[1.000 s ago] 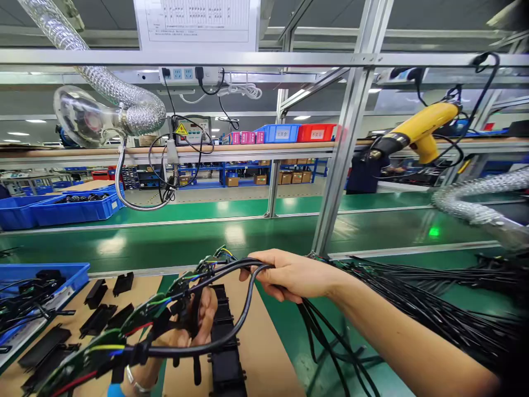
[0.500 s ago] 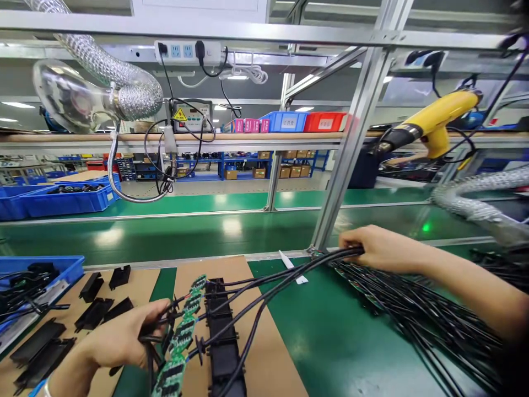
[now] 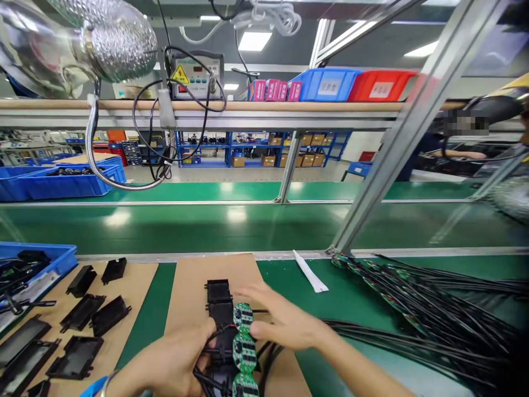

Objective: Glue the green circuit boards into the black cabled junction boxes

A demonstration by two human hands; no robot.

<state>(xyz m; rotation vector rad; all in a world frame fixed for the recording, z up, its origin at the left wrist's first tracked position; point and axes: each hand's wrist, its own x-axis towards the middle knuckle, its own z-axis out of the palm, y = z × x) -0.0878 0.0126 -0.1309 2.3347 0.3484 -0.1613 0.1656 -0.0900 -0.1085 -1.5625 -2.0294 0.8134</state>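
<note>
A chain of round green circuit boards (image 3: 244,352) runs between the fingers of both hands, just right of the left fingertips and under the right thumb. It lies beside and partly over a row of black plastic cases (image 3: 219,291), the far ones standing beyond the left thumb. The left hand (image 3: 176,353) is curled, its fingers closed around thin black leads (image 3: 209,379) at the boards' left side. The right hand (image 3: 285,320) is open, thumb and fingers spread apart, the thumb at the right edge of the boards; whether it presses them I cannot tell. Beyond the fingers, the brown cardboard sheet (image 3: 198,269) reaches a pale metal rail (image 3: 173,257). Bare green bench surface (image 3: 273,271) lies ahead of the right fingers, up to a white tapered strip (image 3: 309,273); farther right sprawls a heap of long black cables (image 3: 446,314)
</note>
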